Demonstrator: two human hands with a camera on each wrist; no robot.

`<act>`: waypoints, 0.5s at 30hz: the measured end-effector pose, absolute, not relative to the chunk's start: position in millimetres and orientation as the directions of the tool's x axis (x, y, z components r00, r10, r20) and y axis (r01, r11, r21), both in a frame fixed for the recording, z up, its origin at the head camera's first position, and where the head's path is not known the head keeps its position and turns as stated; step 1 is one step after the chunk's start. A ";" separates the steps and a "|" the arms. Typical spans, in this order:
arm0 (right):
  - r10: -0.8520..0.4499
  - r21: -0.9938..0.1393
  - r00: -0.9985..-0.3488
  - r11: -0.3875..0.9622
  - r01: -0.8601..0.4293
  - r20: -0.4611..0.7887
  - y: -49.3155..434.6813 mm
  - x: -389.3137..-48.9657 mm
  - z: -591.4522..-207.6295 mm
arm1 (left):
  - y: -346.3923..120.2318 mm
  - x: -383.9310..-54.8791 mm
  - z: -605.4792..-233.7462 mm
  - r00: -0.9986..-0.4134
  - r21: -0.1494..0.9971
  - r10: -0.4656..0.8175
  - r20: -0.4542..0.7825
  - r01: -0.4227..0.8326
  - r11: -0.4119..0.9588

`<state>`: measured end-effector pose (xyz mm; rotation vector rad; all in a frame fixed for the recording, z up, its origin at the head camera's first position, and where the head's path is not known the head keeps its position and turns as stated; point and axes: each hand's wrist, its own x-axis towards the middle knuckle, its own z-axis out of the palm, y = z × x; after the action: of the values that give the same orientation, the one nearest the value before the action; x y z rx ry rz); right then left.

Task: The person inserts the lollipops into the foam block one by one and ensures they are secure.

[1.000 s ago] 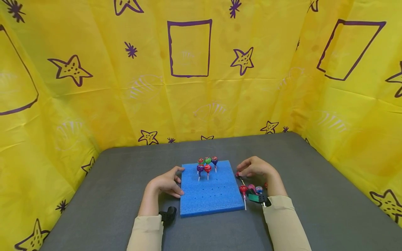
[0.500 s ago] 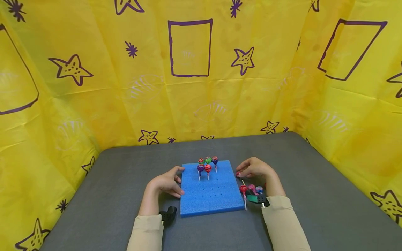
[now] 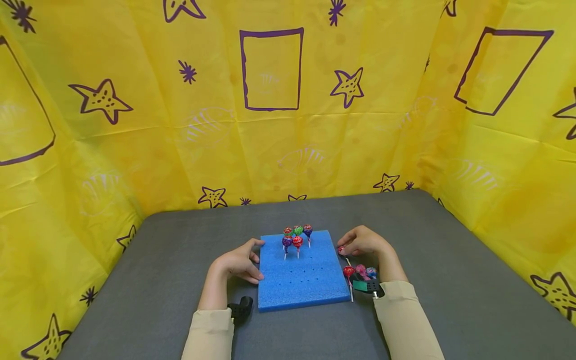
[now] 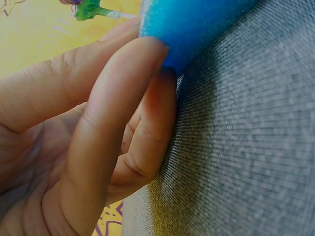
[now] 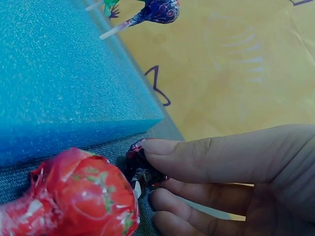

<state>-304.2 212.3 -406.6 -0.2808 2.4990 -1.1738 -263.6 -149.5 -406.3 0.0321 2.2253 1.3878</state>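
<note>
A blue foam board (image 3: 292, 295) with small holes lies on the grey table. Several wrapped lollipops stand upright toward its back, among them a red one (image 3: 298, 242) and a purple one (image 3: 308, 230). My left hand (image 3: 236, 262) rests against the board's left edge, thumb and forefinger spread along it; in the left wrist view its fingertips touch the foam side. Beside the right edge, my right hand (image 3: 364, 241) pinches the head of a dark red lollipop (image 5: 138, 160) between thumb and fingers. The stick of this lollipop points toward the front.
Loose lollipops lie right of the board: a red one (image 3: 348, 271) near its edge, a pink one (image 3: 361, 269) and a blue one (image 3: 371, 272) by the right wrist. Yellow patterned cloth (image 3: 270, 150) walls the back and sides of the grey table (image 3: 180, 280).
My right hand has shifted very slightly to the left, its pinch on the dark red lollipop unchanged. The left hand and the board have stayed in place.
</note>
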 end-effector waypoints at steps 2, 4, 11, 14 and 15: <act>-0.305 -0.767 -0.921 0.641 -0.010 -0.242 210.3 -304.5 -408.2 | -149.6 -263.6 -406.2 -0.868 0.845 0.282 -0.408 -0.242 0.477; -0.293 -0.762 -0.926 0.648 -0.009 -0.238 209.1 -305.0 -410.0 | -149.7 -263.5 -406.0 -0.868 0.845 0.283 -0.407 -0.240 0.478; -0.276 -0.762 -0.938 0.647 -0.020 -0.210 209.3 -305.6 -410.8 | -150.1 -263.6 -405.7 -0.866 0.840 0.282 -0.413 -0.243 0.485; -0.263 -0.772 -0.944 0.635 -0.015 -0.198 210.3 -307.1 -411.0 | -150.4 -263.9 -406.6 -0.864 0.838 0.278 -0.419 -0.249 0.486; -0.264 -0.777 -0.945 0.629 -0.017 -0.193 210.7 -307.8 -411.3 | -150.4 -264.0 -406.9 -0.864 0.837 0.275 -0.421 -0.253 0.486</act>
<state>-307.8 210.7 -411.3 -0.2274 2.5649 -1.2185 -264.0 -150.4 -406.9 0.0179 2.2249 1.3730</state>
